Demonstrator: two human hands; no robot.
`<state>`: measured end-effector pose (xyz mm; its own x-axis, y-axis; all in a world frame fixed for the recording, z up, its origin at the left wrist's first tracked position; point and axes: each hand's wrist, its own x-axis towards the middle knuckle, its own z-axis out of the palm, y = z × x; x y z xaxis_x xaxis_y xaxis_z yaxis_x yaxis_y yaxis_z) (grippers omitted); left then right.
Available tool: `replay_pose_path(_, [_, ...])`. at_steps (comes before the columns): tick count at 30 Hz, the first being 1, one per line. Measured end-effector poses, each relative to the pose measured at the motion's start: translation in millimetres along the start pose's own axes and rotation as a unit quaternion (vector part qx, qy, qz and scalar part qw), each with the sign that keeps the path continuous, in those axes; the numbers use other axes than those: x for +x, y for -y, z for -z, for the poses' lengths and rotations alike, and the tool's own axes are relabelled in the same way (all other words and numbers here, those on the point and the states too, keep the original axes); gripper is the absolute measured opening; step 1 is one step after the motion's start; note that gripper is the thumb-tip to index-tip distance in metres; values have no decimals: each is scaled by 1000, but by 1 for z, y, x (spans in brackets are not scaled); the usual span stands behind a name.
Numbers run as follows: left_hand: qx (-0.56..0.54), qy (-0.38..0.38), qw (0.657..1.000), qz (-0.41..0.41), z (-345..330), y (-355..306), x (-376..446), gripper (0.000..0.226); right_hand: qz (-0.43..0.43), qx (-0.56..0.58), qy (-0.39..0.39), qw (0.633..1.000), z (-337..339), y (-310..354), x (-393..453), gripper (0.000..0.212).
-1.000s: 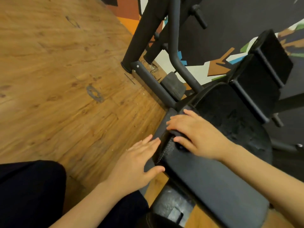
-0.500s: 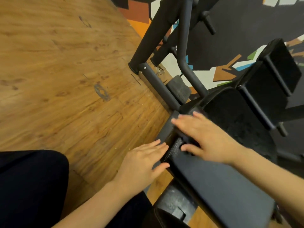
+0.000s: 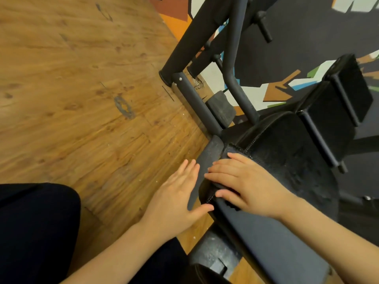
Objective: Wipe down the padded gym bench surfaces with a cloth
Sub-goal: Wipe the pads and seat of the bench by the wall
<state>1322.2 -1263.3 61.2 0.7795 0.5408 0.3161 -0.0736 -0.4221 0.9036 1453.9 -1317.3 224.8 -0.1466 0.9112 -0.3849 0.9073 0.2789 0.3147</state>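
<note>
Pressing cloth (image 3: 229,204) under right hand (image 3: 248,187)

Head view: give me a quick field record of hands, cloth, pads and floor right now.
left hand: flat, fingers straight, against the pad's side edge
right hand: on top, fingers pressing a dark cloth at the gap between pads
seat pad: dark, runs toward the camera
back pad: black, textured, beyond the right hand
frame: black tubes standing on the floor
floor: wood planks, scuffed
</note>
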Motion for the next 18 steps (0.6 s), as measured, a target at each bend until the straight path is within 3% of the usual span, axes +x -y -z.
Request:
replay_pose_path(6, [20, 45, 997, -57, -4, -4, 5, 84, -201, 44, -56, 977, 20, -53, 1, 48])
replay_pose_path(8, [16, 60, 995, -75, -5, -1, 6, 81, -196, 29, -62, 978, 14, -38, 7, 45])
replay_pose_path(11, [15, 81, 994, -75, -5, 2, 6, 79, -121, -2, -37, 992, 1, -2, 8, 40])
replay_pose_path(14, [0, 89, 993, -80, -6, 2, 7, 79, -76, 3, -35, 997, 3, -6, 7, 39])
replay_pose_path(18, [-17, 72, 993, -96, -8, 6, 9, 75, -132, 47, -43, 989, 15, -49, 12, 43])
